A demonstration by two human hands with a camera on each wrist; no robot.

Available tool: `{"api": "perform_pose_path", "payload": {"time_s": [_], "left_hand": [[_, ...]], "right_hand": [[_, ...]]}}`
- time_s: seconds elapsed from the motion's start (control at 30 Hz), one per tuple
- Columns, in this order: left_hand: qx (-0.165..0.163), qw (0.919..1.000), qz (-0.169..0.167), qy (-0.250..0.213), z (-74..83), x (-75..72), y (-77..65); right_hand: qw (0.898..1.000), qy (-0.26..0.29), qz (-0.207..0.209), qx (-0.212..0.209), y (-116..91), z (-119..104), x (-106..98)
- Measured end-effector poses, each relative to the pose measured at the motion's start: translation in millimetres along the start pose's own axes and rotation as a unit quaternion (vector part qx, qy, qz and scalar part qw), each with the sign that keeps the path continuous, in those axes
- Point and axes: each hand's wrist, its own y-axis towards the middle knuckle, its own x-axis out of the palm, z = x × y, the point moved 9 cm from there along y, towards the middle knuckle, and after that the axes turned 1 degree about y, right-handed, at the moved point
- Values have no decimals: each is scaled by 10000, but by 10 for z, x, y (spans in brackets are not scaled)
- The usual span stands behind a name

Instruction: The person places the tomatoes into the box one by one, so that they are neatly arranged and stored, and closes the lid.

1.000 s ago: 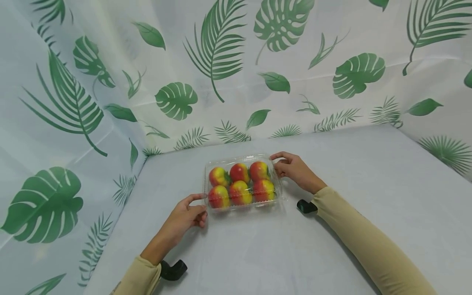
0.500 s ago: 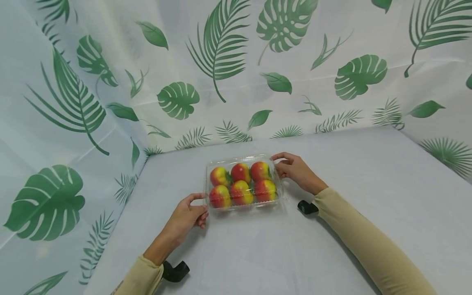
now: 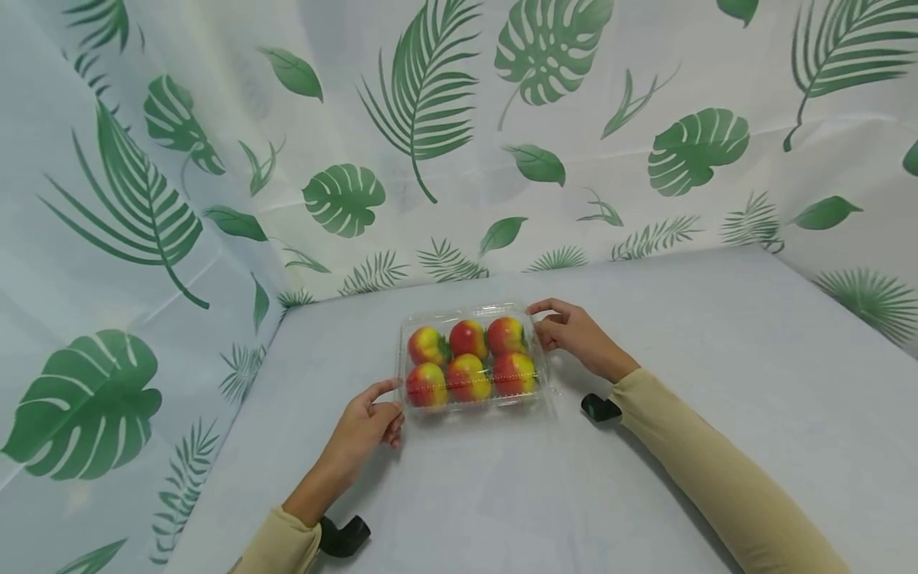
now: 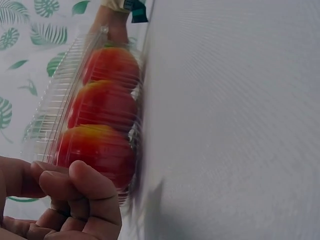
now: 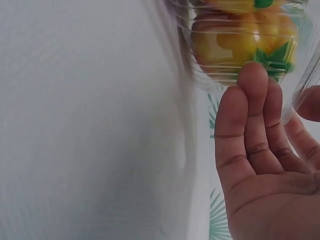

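Note:
A clear plastic clamshell box [image 3: 495,311] lies on the table, its lid down over two rows of red-and-yellow fruits [image 3: 469,377] with green leaves. My left hand [image 3: 363,424] holds the box's left edge between index finger and thumb, the other fingers curled below. At the far right corner, my right hand [image 3: 579,339] grips the rim with thumb and index finger. In the right wrist view, the remaining fingers [image 5: 231,125] extend against the box's side. The left wrist view shows curled fingers [image 4: 92,182] close against the end of the box [image 4: 75,85]. The exact contact there is partly hidden.
A pale grey cloth covers the table [image 3: 488,494]. White curtains [image 3: 459,215] printed with green leaves stand behind it and at both sides. Dark wrist devices sit under the left sleeve [image 3: 280,542] and the right sleeve [image 3: 688,446].

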Motion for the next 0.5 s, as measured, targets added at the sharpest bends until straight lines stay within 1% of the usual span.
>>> {"api": "perform_pose_path", "payload": {"time_s": [0.27,0.5], "left_hand": [[228,9997,59,0,9,38,0],[255,9996,135,-26,2,27,-8]], "right_hand": [[9997,-245,27,-11,-92,-30,7],[9988,-464,1,-160,-219,-61,30]]}}
